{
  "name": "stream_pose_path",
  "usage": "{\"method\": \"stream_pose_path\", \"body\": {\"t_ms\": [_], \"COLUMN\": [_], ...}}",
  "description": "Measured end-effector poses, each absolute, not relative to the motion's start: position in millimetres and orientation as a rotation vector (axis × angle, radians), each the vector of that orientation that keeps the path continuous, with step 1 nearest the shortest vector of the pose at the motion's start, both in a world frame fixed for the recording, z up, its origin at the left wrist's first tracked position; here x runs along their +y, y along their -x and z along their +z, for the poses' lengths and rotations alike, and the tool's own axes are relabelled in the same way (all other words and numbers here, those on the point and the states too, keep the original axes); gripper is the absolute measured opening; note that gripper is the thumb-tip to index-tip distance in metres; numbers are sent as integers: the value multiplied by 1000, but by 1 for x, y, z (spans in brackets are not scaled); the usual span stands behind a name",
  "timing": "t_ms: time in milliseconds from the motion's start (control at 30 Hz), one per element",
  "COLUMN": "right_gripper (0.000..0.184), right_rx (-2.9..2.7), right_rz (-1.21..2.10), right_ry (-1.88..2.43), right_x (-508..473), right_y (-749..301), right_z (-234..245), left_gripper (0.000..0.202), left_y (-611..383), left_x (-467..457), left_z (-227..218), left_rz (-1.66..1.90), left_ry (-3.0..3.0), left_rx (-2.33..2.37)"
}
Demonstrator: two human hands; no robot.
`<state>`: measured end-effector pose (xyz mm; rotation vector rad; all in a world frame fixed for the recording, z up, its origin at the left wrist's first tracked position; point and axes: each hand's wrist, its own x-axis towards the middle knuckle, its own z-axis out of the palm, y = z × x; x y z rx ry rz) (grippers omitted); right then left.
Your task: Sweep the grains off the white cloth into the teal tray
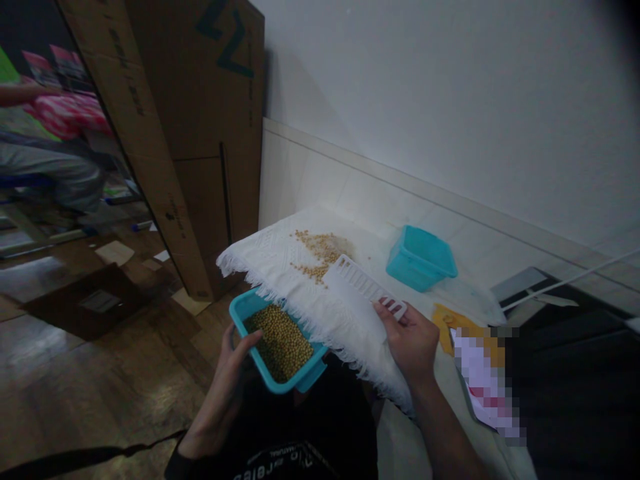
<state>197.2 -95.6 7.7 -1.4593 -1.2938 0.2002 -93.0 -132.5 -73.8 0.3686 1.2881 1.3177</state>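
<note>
My left hand [227, 373] grips the near left rim of a teal tub [241, 311] filled with tan beans [280, 341], holding it just below the fringed edge of a white cloth [280, 257]. My right hand [409, 340] is closed on the end of a white plastic scraper [361, 288] that lies flat on the cloth. A small heap of loose beans [320, 253] sits on the cloth just beyond the scraper's far end.
An empty teal tub [421, 259] stands on the cloth's far right. A yellow item [447, 320] and a blurred paper lie to the right. A tall cardboard box [200, 133] leans at left. Another person sits at far left.
</note>
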Motion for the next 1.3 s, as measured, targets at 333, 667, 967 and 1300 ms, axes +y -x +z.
{"method": "stream_pose_path", "body": {"t_ms": [333, 667, 967, 1300], "right_gripper": [35, 35, 37, 35], "right_rx": [-1313, -1332, -1344, -1352], "right_rz": [165, 226, 348, 380], "right_ry": [1440, 1419, 1383, 1363], "right_x": [-101, -102, -90, -95], "right_y": [-193, -192, -172, -188], "right_z": [2, 3, 8, 13], "left_gripper": [104, 105, 100, 105], "left_y": [93, 94, 95, 97], "left_x": [-133, -132, -130, -130], "left_z": [-72, -73, -76, -74], "left_rz": [1329, 1308, 1325, 1291], "left_ry": [-361, -350, -366, -365], "left_rx": [1252, 1296, 1313, 1300]}}
